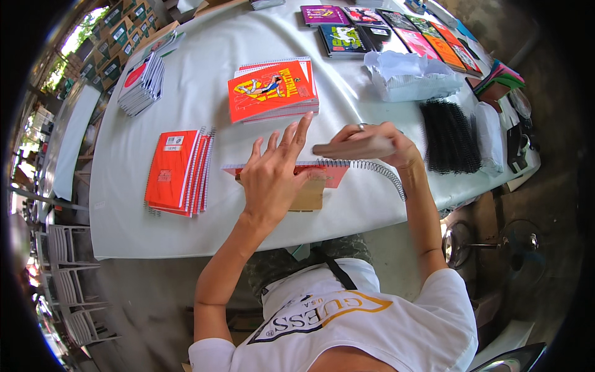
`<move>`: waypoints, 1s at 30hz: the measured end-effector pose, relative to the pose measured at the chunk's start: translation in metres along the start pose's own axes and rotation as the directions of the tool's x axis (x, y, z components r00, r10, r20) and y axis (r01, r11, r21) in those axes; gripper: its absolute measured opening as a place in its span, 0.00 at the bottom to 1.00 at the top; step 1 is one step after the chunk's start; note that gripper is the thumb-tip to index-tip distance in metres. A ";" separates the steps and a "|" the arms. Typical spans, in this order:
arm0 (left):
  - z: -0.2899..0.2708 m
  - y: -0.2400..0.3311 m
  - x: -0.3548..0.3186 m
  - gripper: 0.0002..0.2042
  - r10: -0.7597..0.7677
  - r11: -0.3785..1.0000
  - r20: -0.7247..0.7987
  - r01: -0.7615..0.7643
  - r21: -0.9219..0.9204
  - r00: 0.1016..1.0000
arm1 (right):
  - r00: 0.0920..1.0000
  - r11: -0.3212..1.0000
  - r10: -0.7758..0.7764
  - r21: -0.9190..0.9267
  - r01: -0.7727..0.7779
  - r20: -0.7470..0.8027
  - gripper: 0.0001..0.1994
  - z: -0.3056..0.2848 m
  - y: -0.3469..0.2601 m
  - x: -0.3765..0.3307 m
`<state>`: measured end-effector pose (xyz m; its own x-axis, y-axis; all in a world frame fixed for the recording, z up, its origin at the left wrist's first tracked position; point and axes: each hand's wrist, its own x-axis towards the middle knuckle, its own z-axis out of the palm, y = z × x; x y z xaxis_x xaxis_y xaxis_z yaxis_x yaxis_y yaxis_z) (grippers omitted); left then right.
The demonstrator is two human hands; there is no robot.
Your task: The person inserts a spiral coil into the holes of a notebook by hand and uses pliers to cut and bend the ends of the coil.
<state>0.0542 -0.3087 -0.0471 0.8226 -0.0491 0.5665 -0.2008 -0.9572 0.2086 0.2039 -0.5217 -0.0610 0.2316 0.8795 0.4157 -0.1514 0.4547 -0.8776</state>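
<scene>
White shirt (328, 310), cut off below. Left hand (273, 177), fingers spread, partly hides the red notebook (335, 177) beneath them; right hand (401, 144) grasps a blurred brownish object (356, 149), spiral coil (387, 172) below its fingers.

The notebook (336, 176) is red, its coil (379, 167) dark.

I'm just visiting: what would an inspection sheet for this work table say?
Surface: table under a wrinkled white cover.
Things at hand: red book; spiral coil partly along its edge, the rest curving rightward.
Clutter: red notebooks at left, book stack farther back, black coils at right.
Left hand: fingers spread over the book, contact unclear.
Right hand: gripping a blurred, flat brownish object.
Cables: nothing seen.
Surroundings: fan, white chairs, stacked boxes.
</scene>
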 end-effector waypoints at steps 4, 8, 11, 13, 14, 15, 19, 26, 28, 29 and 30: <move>-0.004 -0.004 -0.001 0.50 -0.004 1.000 -0.002 0.004 -0.003 1.000 | 0.891 0.656 0.364 -0.604 -0.453 -0.273 0.32 0.015 -0.004 0.022; -0.003 -0.007 -0.001 0.50 0.006 1.000 -0.033 -0.006 -0.003 0.999 | 0.992 0.974 0.108 -0.195 -0.118 -0.061 0.31 0.006 0.010 0.012; -0.009 -0.011 -0.003 0.50 -0.008 1.000 -0.028 0.007 -0.025 1.000 | 0.908 0.713 0.365 -0.566 -0.414 -0.204 0.34 0.019 0.004 0.036; -0.008 -0.013 -0.005 0.50 -0.012 1.000 -0.048 0.012 -0.001 0.999 | 0.982 0.942 0.172 -0.279 -0.188 -0.083 0.33 0.009 0.011 0.033; -0.007 -0.014 -0.005 0.51 -0.015 1.000 -0.058 0.015 0.011 0.998 | 0.987 0.946 0.153 -0.280 -0.161 -0.049 0.32 0.005 0.011 0.028; -0.008 -0.015 -0.006 0.51 -0.022 1.000 -0.056 0.023 0.011 0.998 | 0.992 0.955 0.127 -0.267 -0.126 -0.014 0.31 0.012 0.010 0.030; -0.009 -0.018 -0.007 0.51 -0.026 1.000 -0.053 0.027 0.015 0.998 | 0.945 0.834 0.278 -0.443 -0.328 -0.174 0.32 0.012 0.013 0.034; -0.015 -0.024 -0.012 0.51 -0.061 0.998 -0.019 0.061 -0.002 0.998 | 0.979 0.892 0.201 -0.406 -0.198 -0.036 0.30 0.024 0.011 0.050; -0.014 -0.028 -0.012 0.51 -0.070 0.997 -0.035 0.071 0.028 0.997 | 0.997 0.986 0.079 0.147 -0.074 -0.026 0.27 0.021 0.018 0.045; -0.014 -0.029 -0.013 0.51 -0.074 0.996 -0.042 0.076 0.043 0.996 | 0.976 0.969 0.214 -0.118 -0.218 -0.044 0.30 0.017 0.017 0.044; -0.015 -0.031 -0.015 0.51 -0.079 0.996 -0.036 0.081 0.045 0.996 | 0.940 0.870 0.327 -0.358 -0.339 -0.093 0.33 0.028 0.009 0.056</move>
<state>0.0404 -0.2738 -0.0500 0.8161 0.0370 0.5767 -0.1099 -0.9698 0.2177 0.1884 -0.4640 -0.0387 0.2579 0.9628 0.0812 0.1337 0.0477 -0.9899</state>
